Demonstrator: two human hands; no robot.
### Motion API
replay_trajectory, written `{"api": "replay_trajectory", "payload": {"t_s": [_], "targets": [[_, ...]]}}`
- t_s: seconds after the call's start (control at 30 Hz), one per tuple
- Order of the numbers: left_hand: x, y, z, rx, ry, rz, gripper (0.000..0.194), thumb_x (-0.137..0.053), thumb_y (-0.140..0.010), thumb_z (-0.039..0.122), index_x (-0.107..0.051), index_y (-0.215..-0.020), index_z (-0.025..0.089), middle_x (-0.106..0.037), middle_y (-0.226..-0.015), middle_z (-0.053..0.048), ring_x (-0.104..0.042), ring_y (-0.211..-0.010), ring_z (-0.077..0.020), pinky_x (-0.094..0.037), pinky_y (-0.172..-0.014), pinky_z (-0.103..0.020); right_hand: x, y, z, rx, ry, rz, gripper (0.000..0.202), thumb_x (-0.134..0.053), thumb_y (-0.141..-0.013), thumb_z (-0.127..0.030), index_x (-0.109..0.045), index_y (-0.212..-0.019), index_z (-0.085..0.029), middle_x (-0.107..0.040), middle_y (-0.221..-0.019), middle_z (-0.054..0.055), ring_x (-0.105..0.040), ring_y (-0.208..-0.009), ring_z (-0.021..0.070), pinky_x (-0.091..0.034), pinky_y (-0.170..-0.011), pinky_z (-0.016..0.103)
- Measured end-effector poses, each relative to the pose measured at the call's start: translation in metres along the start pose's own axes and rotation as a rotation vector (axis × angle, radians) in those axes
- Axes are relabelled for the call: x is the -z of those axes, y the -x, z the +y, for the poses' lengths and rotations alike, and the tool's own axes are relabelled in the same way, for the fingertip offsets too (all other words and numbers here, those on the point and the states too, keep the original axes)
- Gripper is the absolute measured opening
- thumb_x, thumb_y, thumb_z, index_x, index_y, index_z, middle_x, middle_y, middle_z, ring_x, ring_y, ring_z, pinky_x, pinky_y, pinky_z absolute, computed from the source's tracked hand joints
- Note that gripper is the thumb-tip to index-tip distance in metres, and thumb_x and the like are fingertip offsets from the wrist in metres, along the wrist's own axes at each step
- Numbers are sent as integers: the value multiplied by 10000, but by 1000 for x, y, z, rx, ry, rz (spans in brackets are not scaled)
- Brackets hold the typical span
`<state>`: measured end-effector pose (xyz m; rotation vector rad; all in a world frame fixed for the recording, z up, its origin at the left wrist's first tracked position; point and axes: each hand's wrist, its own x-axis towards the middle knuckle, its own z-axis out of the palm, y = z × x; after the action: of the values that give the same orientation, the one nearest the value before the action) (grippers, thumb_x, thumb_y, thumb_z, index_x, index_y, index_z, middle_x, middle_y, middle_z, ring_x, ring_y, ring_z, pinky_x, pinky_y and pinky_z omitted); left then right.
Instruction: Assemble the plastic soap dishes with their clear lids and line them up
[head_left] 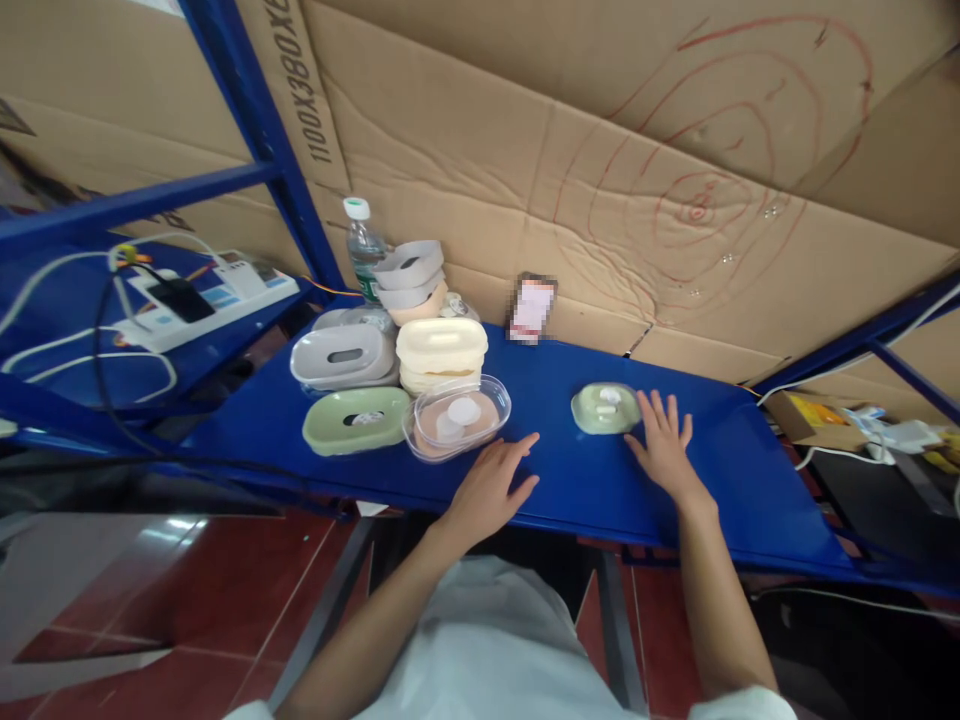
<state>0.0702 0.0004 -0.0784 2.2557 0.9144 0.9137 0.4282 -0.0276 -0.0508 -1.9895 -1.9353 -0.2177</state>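
Note:
My left hand point(495, 490) hovers near the front edge of the blue table, fingers apart and holding nothing. Just behind it are two clear oval plastic lids point(491, 402), partly overlapping, with white round pieces and a pinkish part beneath. At the right, my right hand point(664, 440) has its fingers spread beside a small pale green oval dish point(589, 418); whether the fingertips touch its rim I cannot tell. Small white pieces point(609, 397) lie on that dish. A larger green tray point(352, 420) with an oval slot sits left of the clear lids.
Grey trays point(307, 358) and cream trays point(441, 345) are stacked behind. More trays point(409, 265) stand by a water bottle point(366, 250). A phone point(532, 308) leans on the cardboard wall point(465, 200). Left is a power strip point(217, 305) with cables; an open carton point(814, 420) is right.

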Motion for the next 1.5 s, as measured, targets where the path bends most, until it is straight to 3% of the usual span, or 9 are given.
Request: {"api": "replay_trajectory", "payload": {"t_s": [0.13, 0.27, 0.47, 0.6, 0.77, 1.03, 1.17, 1.37, 1.5], "targets": [[0, -1, 1, -32, -28, -7, 491, -580, -1063, 315, -500, -1546, 280, -732, -1247, -80, -690, -1199, -265, -465, -1218, -550, -2, -4, -8, 1, -100, 0, 805, -541, -1055, -513, -171, -1738, -300, -273, -1790, 157, -202, -1671, 404, -249, -1252, 773], [-2, 0, 2, -49, -96, -5, 432, -575, -1066, 324, -561, -1494, 272, -721, -1306, -93, -676, -1253, -277, -480, -1209, -540, -7, -15, -10, 75, -57, -22, 627, -473, -1073, -365, -349, -1683, -292, -282, -1790, 137, -282, -1649, 370, -278, -1265, 713], [-3, 0, 1, -87, -156, 3, 331, -577, -1068, 301, -645, -1386, 237, -723, -1300, -99, -677, -1253, -271, -490, -1205, -532, -8, -77, 26, -5, 234, -110, 710, -452, -934, -86, -435, -1642, -144, -372, -1740, 195, -322, -1609, 398, -282, -1252, 679], [-5, 0, 0, -106, -168, 15, 269, -582, -1074, 292, -673, -1321, 235, -724, -1278, -78, -678, -1238, -252, -493, -1207, -525, -11, -93, 24, -8, 327, -159, 648, -529, -978, -222, -474, -1622, -180, -535, -1603, 204, -498, -1416, 402, -419, -1130, 569], [-6, 1, -2, -138, -188, 27, 247, -593, -1070, 290, -688, -1289, 228, -726, -1272, -79, -679, -1234, -252, -496, -1210, -526, -17, -97, 9, -43, 419, -97, 637, -579, -1019, -466, -500, -1603, -224, -613, -1456, 206, -536, -1270, 396, -432, -1044, 517], [-5, 1, -1, -154, -204, 30, 237, -583, -1073, 284, -700, -1269, 223, -729, -1269, -86, -682, -1234, -258, -502, -1199, -531, -23, -128, 17, -366, 450, -52, 587, -545, -1037, -418, -522, -1553, -139, -581, -1518, 256, -518, -1375, 412, -411, -1107, 587], [-5, 0, 2, -165, -231, 15, 224, -579, -1070, 265, -706, -1244, 205, -727, -1248, -92, -679, -1216, -267, -507, -1182, -532, -21, -139, -18, -321, 376, 64, 639, -501, -1052, -367, -416, -1618, -84, -431, -1661, 304, -405, -1528, 435, -314, -1187, 701], [-5, -1, 2, -166, -219, -1, 218, -595, -1055, 253, -728, -1225, 216, -728, -1234, -89, -680, -1214, -269, -492, -1195, -537, -26, -174, -115, 400, 11, -28, 531, -367, -1104, -301, -490, -1603, -166, -506, -1662, 164, -483, -1499, 338, -392, -1200, 555], [-7, 1, -1, -171, -213, 1, 218, -611, -1045, 249, -730, -1224, 215, -724, -1241, -92, -677, -1222, -270, -493, -1194, -538, -40, -196, -146, 412, 41, -75, 564, -403, -1070, -242, -467, -1619, -131, -450, -1705, 166, -432, -1532, 361, -372, -1207, 558]]}}
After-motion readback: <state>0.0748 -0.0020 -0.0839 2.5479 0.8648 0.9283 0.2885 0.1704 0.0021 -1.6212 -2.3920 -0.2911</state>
